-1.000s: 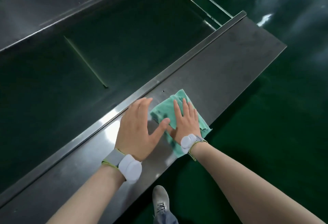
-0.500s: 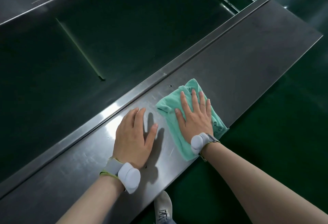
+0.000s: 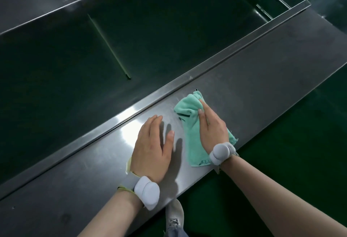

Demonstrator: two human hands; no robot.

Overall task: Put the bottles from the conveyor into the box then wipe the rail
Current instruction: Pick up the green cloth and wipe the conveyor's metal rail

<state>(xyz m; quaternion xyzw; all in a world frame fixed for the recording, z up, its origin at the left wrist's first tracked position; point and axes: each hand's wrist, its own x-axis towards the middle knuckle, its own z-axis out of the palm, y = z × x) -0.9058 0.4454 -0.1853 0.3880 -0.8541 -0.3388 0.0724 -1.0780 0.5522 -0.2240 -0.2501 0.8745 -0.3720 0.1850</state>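
Observation:
A green cloth (image 3: 188,112) lies bunched on the flat steel rail (image 3: 262,67) beside the conveyor. My right hand (image 3: 212,129) is on top of the cloth, its thumb and fingers drawn together and pinching the gathered fabric. To the left of the cloth, my left hand (image 3: 152,146) rests flat on the bare rail with its fingers straight. No bottles and no box are in view.
The dark green conveyor belt (image 3: 93,64) runs along the far side of the rail, behind a raised steel lip (image 3: 234,52). The green floor (image 3: 293,158) lies off the rail's near edge. My shoe (image 3: 174,216) shows below the rail.
My right hand has gone from spread flat on the cloth to fingers drawn together, and the cloth has bunched up. My left hand stays flat on the rail.

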